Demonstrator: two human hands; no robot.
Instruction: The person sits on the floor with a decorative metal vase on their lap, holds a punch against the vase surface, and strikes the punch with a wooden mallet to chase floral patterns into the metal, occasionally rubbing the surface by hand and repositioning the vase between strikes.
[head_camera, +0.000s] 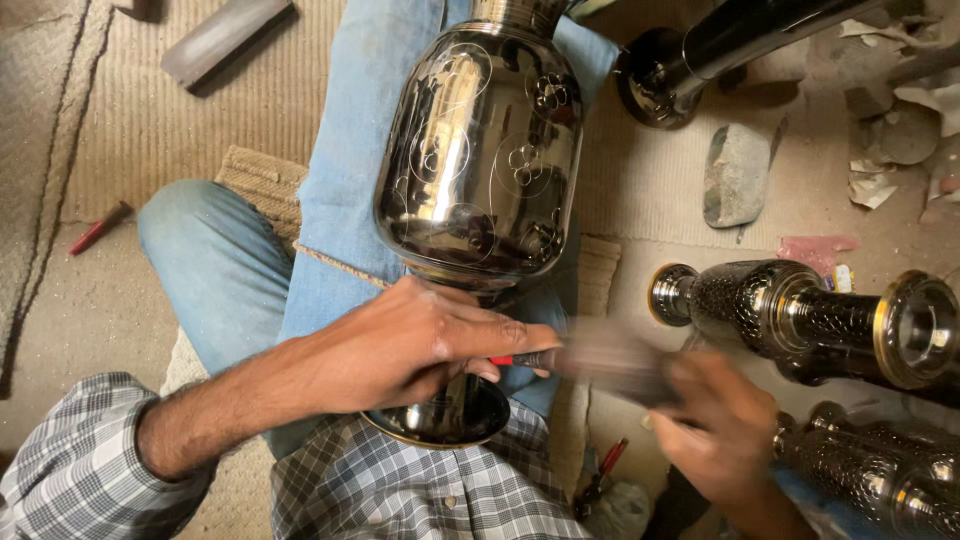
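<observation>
item: large dark polished metal vase with engraved floral circles (480, 150), lying along the person's blue-jeaned leg (340, 200), its flared foot (440, 415) against the checked shirt (400, 490), its neck pointing to the far edge of the woven floor mat (140, 120).
left hand (410, 345): closed over the vase's narrow stem, pinching a slim red-handled engraving tool (525, 360) whose tip points right.
right hand (715, 425): motion-blurred, gripping a blurred grey object (610, 355), seemingly a hammer, at the tool's end.
handling note, as judgement: keep the vase wedged firm on the leg, the tool held steady, blows light and even.
nearby: engraved brass-rimmed vases (800, 320) at the right edge; grey stone (735, 175) beyond; red pencil-like stick (95, 230) left; dark flat bar (225, 35) at the far left corner.
</observation>
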